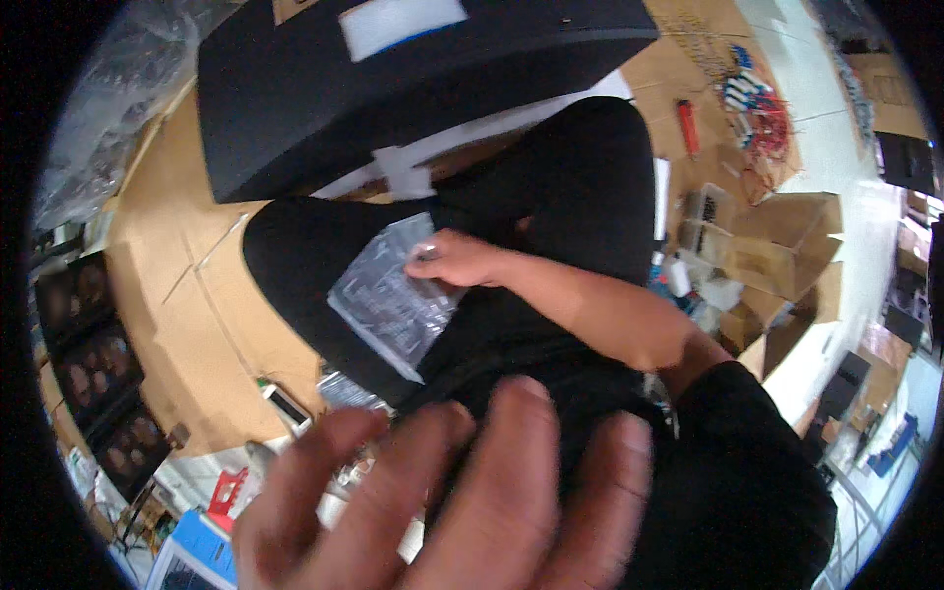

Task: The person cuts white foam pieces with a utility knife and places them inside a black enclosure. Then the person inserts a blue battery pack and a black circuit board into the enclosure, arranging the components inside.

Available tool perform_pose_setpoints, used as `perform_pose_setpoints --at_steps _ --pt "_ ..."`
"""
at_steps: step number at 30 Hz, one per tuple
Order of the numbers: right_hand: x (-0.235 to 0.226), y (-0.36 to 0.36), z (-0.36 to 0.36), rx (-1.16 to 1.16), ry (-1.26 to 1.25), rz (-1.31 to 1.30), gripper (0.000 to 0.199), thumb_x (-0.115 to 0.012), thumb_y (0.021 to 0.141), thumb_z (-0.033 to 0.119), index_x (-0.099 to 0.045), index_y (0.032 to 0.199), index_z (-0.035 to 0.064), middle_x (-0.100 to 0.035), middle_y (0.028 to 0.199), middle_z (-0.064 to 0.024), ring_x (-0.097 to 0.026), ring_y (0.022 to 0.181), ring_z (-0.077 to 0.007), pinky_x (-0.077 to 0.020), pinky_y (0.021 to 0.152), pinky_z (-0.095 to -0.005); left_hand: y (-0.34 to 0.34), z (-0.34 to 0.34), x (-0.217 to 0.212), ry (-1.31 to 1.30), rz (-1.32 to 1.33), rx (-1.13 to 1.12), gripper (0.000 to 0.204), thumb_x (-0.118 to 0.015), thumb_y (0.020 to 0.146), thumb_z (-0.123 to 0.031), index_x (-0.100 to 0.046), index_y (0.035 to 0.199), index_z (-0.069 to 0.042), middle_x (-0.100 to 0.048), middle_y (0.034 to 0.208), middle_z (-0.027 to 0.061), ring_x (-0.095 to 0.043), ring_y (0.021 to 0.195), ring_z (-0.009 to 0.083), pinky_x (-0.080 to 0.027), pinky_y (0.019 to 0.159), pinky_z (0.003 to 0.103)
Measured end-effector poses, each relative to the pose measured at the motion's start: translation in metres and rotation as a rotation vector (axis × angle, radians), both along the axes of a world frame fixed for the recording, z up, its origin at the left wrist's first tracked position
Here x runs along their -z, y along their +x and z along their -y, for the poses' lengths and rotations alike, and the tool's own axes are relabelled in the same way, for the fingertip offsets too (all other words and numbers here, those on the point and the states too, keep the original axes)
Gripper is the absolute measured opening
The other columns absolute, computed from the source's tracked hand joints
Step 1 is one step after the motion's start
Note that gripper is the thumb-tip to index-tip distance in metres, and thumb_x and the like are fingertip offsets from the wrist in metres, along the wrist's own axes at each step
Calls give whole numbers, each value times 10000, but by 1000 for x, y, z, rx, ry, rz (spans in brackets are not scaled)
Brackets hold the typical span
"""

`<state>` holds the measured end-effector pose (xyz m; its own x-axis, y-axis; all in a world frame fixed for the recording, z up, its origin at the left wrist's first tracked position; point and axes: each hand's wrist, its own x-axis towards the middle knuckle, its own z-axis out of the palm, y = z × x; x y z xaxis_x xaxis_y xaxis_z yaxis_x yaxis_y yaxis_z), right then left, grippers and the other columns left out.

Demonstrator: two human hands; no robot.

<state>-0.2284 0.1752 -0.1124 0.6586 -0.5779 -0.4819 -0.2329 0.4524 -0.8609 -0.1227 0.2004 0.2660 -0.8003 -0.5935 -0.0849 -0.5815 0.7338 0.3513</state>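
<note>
Leftmost, dark trays (87, 339) of small round items are seen at the frame's left edge, beside sheets of brown cardboard (187, 295). Low in the centre, the left hand (462, 492) is held close to the lens, blurred, its fingers spread and grasping nothing. Above it, a clear plastic packet (393, 295) is laid on a black-clad thigh and is pinched at its upper corner by the right hand (462, 261). A large black box (393, 88) fills the top. Cardboard boxes (767, 246) and perhaps bundled wires (757, 103) are scattered at right.
</note>
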Motion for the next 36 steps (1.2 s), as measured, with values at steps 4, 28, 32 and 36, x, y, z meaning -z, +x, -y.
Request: perform_pose_setpoints --at_steps 4,28,32,36 --pt "9 -3 -1 39 87 -13 284 -670 976 299 -711 1088 41 -707 978 -29 -626 845 -117 -510 747 -317 -17 5 -10 -24 -32 145 467 -717 822 -83 -621 1273 -6 -675 1118 191 -677 866 329 -549 807 450" --pt "0 -23 8 19 28 -35 351 -688 942 355 -741 1077 36 -734 931 -70 -639 822 -153 -524 772 -364 40 21 67 333 -15 -558 627 -722 833 -85 -530 1429 -57 -683 1174 184 -691 958 302 -552 857 407" --pt "1 -18 5 -1 116 98 383 -702 947 393 -722 1081 35 -674 895 -7 -592 798 -99 -492 699 -307 82 -7 158 283 102 -809 573 -735 860 -148 -521 1382 -46 -628 1150 219 -647 1016 422 -542 849 467" --pt "-9 -6 0 69 254 85 267 -671 987 263 -695 1117 31 -706 952 -17 -629 855 -93 -508 752 -301 118 -45 212 183 101 -1090 543 -786 856 -276 -554 1239 31 -655 1003 236 -682 876 357 -548 761 440"
